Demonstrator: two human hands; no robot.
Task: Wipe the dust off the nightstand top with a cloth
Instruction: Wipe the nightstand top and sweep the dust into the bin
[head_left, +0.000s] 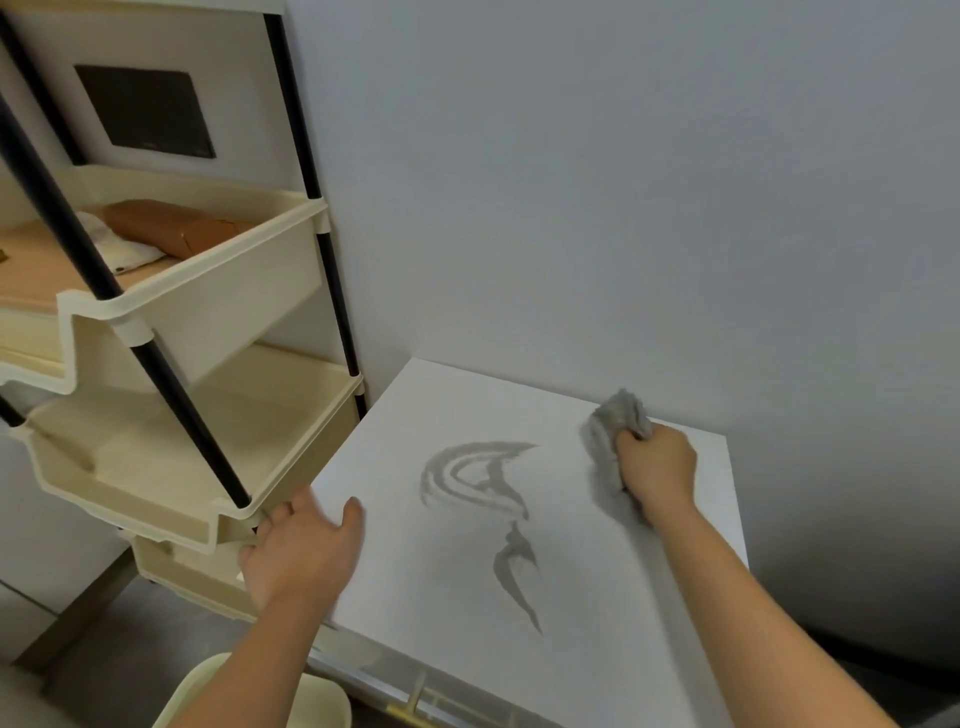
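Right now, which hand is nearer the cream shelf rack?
Left. The left hand is at the nightstand, right beside the cream shelf rack; the right hand grips the cloth across the top, near the wall.

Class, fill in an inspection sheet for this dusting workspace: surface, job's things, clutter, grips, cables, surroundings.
Surface: nightstand top, white, with grey dust smears across its middle.
Job's things: grey cloth, bunched, on the top near its back right.
Clutter: nothing seen.
Grips: right hand grips the cloth; left hand open at the top's left edge.
Cables: nothing seen.
Surroundings: cream shelf rack at left, with a brown case in an upper tray; grey wall behind.
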